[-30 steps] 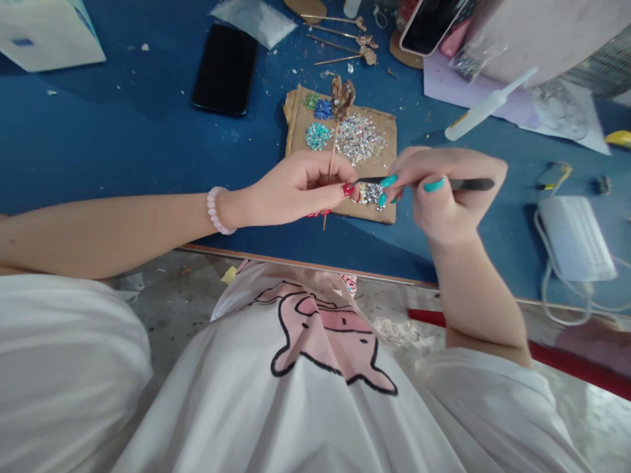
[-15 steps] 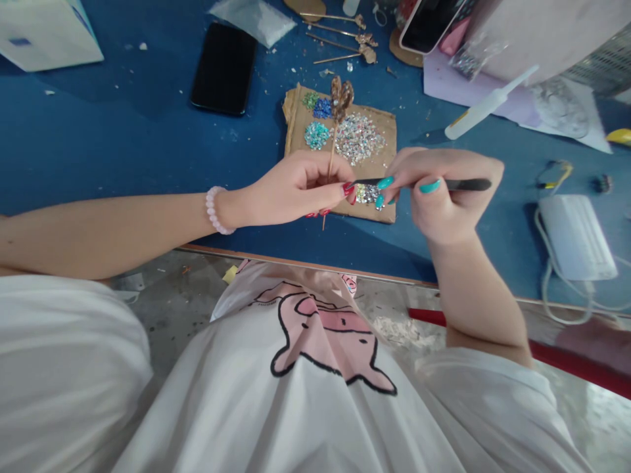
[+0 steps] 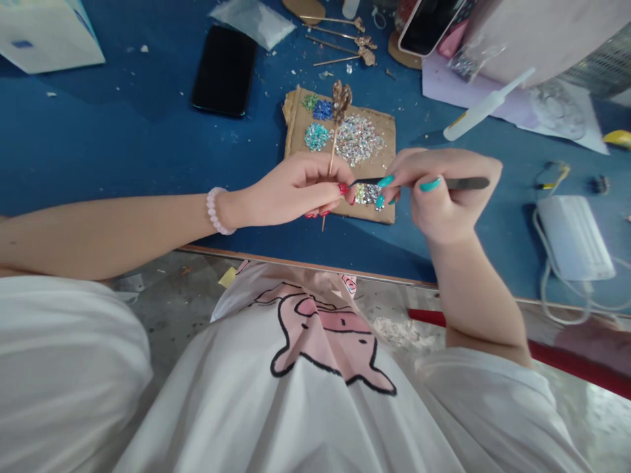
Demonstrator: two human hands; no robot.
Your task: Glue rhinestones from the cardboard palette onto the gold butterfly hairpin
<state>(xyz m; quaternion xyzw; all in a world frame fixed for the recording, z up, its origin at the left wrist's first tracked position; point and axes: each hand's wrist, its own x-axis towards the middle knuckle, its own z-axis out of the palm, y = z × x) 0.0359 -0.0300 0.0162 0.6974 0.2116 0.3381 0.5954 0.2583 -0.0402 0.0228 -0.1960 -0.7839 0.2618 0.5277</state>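
My left hand (image 3: 305, 187) is closed around the thin stem of a hairpin (image 3: 341, 104), whose brown ornamental head points away from me. Black tweezers (image 3: 466, 183) are gripped in my right hand (image 3: 438, 190), and their tip meets the left thumb and fingertip. Whether anything tiny sits at that tip, I cannot make out. Beneath both hands lies a piece of cardboard (image 3: 305, 150). On it are small heaps of rhinestones: silvery ones (image 3: 359, 139), turquoise ones (image 3: 316, 136), blue ones (image 3: 323, 109), green ones (image 3: 310, 102) and yellowish ones (image 3: 361, 194).
A black phone (image 3: 225, 71) and a plastic bag (image 3: 256, 23) lie at the back left. Several similar hairpins (image 3: 365, 49) rest behind the cardboard. To the right are a white glue bottle (image 3: 474, 113), a white charger-like block (image 3: 574, 236) with a cable, and another phone (image 3: 431, 25).
Both hands stay almost where they were. The hairpin's head has turned slightly and looks narrower, and the tweezers' tip remains at my left fingertips.
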